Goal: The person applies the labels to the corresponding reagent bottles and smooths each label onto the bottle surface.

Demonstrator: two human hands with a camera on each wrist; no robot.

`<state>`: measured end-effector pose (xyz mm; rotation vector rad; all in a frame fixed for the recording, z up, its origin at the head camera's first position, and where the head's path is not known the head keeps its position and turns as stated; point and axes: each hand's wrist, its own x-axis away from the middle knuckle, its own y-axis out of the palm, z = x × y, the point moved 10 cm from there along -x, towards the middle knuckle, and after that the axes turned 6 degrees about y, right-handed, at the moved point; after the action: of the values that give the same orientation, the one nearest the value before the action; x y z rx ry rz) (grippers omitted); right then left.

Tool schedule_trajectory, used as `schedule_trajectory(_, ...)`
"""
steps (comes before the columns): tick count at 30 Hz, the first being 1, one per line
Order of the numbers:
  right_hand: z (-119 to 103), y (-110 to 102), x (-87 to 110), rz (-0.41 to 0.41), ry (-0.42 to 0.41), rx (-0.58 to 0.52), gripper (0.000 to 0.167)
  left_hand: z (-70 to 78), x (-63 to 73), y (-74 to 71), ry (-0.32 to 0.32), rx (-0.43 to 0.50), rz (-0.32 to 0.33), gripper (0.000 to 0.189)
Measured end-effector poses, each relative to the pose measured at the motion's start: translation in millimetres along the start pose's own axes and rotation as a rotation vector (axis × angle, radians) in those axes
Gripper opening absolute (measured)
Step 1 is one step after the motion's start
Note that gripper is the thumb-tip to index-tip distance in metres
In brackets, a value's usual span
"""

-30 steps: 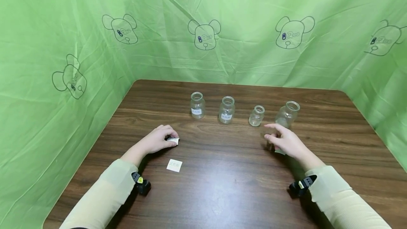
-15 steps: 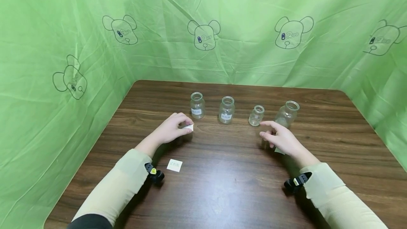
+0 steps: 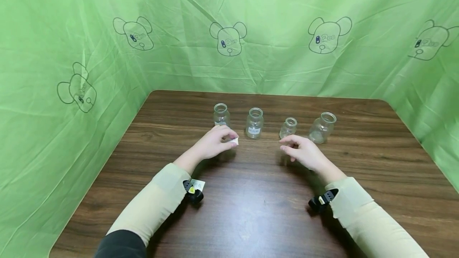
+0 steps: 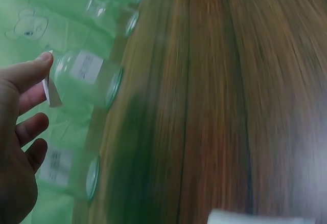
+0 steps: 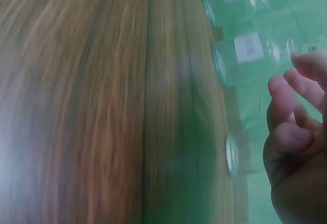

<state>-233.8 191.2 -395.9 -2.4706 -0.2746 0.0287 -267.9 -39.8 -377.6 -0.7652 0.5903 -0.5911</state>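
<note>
From the head view, I see green cloth (image 3: pixel 272 65) walling in a brown table (image 3: pixel 258 198), four jars (image 3: pixel 255 122) toward its far edge, and the left hand (image 3: pixel 214 142) pinching a paper label (image 3: pixel 234 141) just short of them. The left wrist view shows dark, streaky grain (image 4: pixel 214 91); the right wrist view, the right hand (image 5: pixel 301 157), fingers loosely apart.

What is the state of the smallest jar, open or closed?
Open: in the head view, the smallest jar stands with no lid on.

I count: one left hand (image 3: pixel 216 142) and one right hand (image 3: pixel 305 152) of mine; four glass jars (image 3: pixel 255 118); two jar labels (image 3: pixel 254 130); two plainly visible paper slips (image 3: pixel 199 185); two wrist cameras (image 3: pixel 195 196); one table (image 3: pixel 251 202); five animal-head drawings (image 3: pixel 229 42).
</note>
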Motion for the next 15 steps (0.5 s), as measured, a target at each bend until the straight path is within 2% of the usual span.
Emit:
schedule_trajectory(8,-22.7,16.6,-6.5,-0.017,-0.025,-0.036,0.026,23.3,-23.3,15.9,0.042,0.008,0.017,0.025)
schedule_trajectory(15,-34.3,22.9,-8.9,-0.033,-0.014,-0.077,0.029,33.4,-36.3,24.7,-0.005,0.028,0.041,0.026)
